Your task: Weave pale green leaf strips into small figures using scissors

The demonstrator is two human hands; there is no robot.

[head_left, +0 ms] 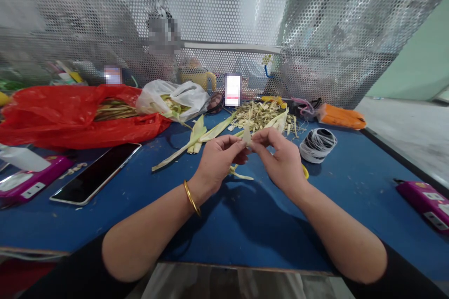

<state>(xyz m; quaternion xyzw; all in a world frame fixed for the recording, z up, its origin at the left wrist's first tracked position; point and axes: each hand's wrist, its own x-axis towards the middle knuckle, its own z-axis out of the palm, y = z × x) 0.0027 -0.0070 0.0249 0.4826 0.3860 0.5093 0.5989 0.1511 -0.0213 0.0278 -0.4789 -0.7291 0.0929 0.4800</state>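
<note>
My left hand (218, 161) and my right hand (280, 159) meet over the middle of the blue table. Both pinch a small pale piece of husk (246, 134) between thumb and fingers; its tip points up and its lower end is hidden by my fingertips. Long greenish-white husk leaves (197, 138) lie beyond my left hand. A thin pale strip of husk (242, 177) rests on the table below the hands. Behind them is a heap of dry shredded husk (259, 116). To the right of my right hand stands a spool of white thread (318, 145), with a yellow object (305, 172) partly hidden by my wrist.
At left are a red plastic bag (70, 114), a white plastic bag (175, 96), a dark-screened phone (98, 173) and a purple power strip (38, 180). An orange packet (342, 117) and another purple power strip (426, 203) lie at right. Perforated metal panels (224, 14) close off the back.
</note>
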